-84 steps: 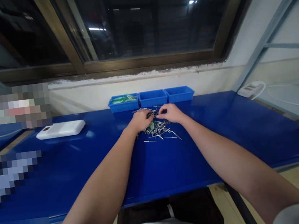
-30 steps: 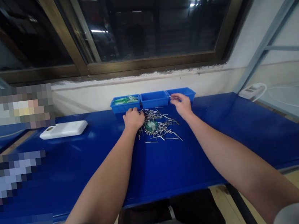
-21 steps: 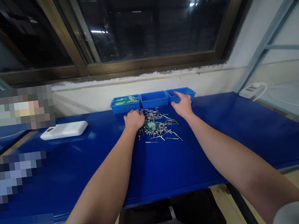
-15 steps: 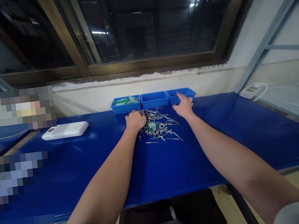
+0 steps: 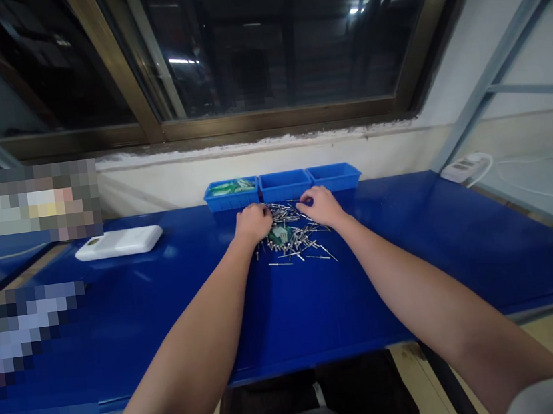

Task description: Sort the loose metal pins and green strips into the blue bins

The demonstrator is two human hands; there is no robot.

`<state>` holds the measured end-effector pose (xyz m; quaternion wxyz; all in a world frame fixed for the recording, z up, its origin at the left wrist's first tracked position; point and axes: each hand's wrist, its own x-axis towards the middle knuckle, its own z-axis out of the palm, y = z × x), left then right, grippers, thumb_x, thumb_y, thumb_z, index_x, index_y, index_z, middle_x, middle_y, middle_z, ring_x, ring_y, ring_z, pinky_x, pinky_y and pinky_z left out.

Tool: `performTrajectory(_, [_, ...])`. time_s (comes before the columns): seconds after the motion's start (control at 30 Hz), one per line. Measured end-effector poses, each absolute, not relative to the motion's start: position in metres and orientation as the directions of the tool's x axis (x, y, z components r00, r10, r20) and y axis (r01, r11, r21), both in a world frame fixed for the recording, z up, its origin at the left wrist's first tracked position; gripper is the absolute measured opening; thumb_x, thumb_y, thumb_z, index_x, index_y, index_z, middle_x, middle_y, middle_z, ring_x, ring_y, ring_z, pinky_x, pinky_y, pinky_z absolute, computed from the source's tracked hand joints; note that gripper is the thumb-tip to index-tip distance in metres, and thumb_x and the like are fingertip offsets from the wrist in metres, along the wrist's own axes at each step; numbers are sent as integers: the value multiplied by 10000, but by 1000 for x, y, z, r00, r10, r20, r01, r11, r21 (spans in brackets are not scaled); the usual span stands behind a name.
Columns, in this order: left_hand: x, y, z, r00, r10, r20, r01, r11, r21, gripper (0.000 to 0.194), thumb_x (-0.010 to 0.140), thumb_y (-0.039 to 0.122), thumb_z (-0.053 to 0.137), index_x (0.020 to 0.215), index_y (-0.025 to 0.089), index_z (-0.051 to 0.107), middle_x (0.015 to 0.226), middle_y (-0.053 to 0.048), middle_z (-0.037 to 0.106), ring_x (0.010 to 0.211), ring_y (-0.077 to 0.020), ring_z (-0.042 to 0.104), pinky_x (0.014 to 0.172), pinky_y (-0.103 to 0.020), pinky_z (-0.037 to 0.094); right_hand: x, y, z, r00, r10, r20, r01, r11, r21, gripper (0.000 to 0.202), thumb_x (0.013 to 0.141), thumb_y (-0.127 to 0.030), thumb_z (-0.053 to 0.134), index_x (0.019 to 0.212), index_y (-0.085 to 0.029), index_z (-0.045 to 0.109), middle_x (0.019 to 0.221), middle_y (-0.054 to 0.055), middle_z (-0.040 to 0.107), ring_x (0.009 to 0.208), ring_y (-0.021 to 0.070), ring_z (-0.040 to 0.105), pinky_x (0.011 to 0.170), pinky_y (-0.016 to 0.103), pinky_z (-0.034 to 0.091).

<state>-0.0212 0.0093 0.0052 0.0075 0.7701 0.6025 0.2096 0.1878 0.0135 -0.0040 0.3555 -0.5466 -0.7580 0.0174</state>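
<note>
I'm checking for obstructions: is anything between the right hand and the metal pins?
Nothing visible. The right hand is at the far right edge of the pins; whether it touches any is unclear. The left hand is on the opposite side.

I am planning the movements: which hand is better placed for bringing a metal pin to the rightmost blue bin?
Probably the right hand: at the right of the metal pins, it is nearer the rightmost blue bin. The left hand is at their left.
</note>
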Motion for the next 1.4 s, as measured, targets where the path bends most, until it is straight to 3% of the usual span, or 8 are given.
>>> performTrajectory(0.1, [-20,8,6,183,926,330,923,-277,268,287,845,302,433,972,214,674,1065,-111,671,991,-268,611,858,-389,453,183,14,-8,-195,876,441,817,394,-422,233,745,-406,631,808,-194,702,820,74,622,822,212,542,823,362,417])
performTrajectory(0.3, [-17,7,7,166,926,340,916,-273,294,311,858,359,431,1016,202,649,1007,-119,670,980,-286,605,867,-428,440,181,15,-8,-233,890,393,788,409,-460,112,745,-249,612,699,-189,695,749,69,642,702,184,567,698,308,427])
performTrajectory(0.53, [-16,6,7,119,909,399,905,-265,334,298,854,316,447,1055,192,630,1046,-125,639,1041,-284,572,894,-431,423,180,16,-11,-221,883,414,788,412,-458,130,811,-240,539,759,-188,646,803,69,649,755,178,566,713,294,417])
performTrajectory(0.63, [-15,3,9,174,856,486,860,-373,349,316,861,294,452,1110,174,606,1079,-119,622,1056,-260,560,918,-407,414,179,13,-7,-204,879,432,705,438,-558,134,835,-237,496,831,-188,621,749,38,643,701,159,568,671,278,414])
performTrajectory(0.73, [-12,-2,12,338,784,521,784,-541,305,339,872,305,470,1170,185,576,1083,-91,629,1078,-233,550,936,-388,395,176,8,0,-210,870,446,576,479,-663,137,826,-251,502,831,-177,616,705,14,630,660,140,567,656,262,423])
performTrajectory(0.9, [-6,-5,14,503,684,528,674,-693,254,293,888,294,478,1130,191,608,1051,-75,670,1016,-211,592,914,-379,407,170,6,6,-260,860,439,467,510,-722,165,797,-275,520,763,-160,633,673,11,632,649,139,559,659,274,431])
performTrajectory(1.1, [-7,-1,13,510,656,557,633,-724,272,232,891,283,481,936,181,684,927,-63,714,855,-181,645,843,-321,462,169,7,6,-197,885,423,361,466,-808,155,768,-291,553,764,-162,637,642,14,633,631,139,576,665,290,461])
performTrajectory(1.4, [-7,-1,14,488,694,529,670,-687,282,247,897,284,460,940,186,683,942,-62,712,886,-188,643,849,-318,466,172,2,10,-177,917,356,147,383,-912,226,673,-384,663,740,-168,665,689,31,672,648,150,587,648,297,470])
